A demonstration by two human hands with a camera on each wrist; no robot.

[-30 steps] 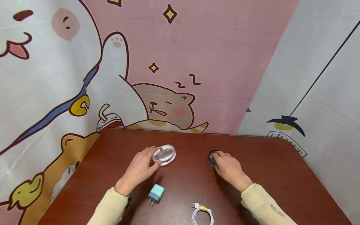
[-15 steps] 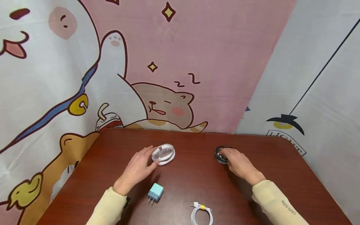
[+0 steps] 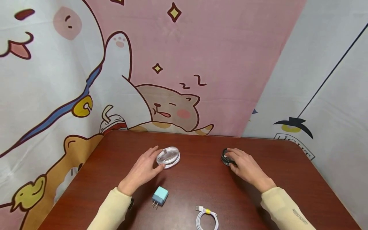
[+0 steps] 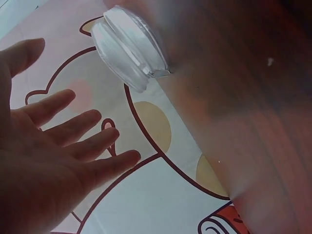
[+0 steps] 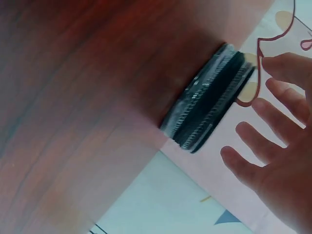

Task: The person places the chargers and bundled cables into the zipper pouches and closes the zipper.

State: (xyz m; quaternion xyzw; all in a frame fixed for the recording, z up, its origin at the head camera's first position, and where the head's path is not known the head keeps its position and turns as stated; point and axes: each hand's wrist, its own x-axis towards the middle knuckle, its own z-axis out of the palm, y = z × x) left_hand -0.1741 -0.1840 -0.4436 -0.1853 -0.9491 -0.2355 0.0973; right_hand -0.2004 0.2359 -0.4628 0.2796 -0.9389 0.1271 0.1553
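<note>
On the table's left half stands a small round white zip case [image 3: 168, 157] with a clear top. My left hand [image 3: 143, 168] is just left of it, fingers spread and relaxed; the left wrist view shows a gap between the fingertips and the white zip case [image 4: 129, 48]. Farther right lies a round black zip case [image 3: 225, 158], partly hidden by my right hand [image 3: 248, 166]. In the right wrist view my right hand's fingers are extended and apart, beside the black zip case [image 5: 209, 100], and hold nothing.
A blue plug-in charger [image 3: 160, 195] with metal prongs lies nearer on the brown table [image 3: 195, 185]. At the front edge of view is a coiled white USB cable [image 3: 197, 220] with a yellow tie. A cartoon-printed cloth [image 3: 224, 64] hangs behind the table.
The black zip case has shifted to the right, and my right hand has moved right with it. My left hand and the white zip case have stayed nearly in place.
</note>
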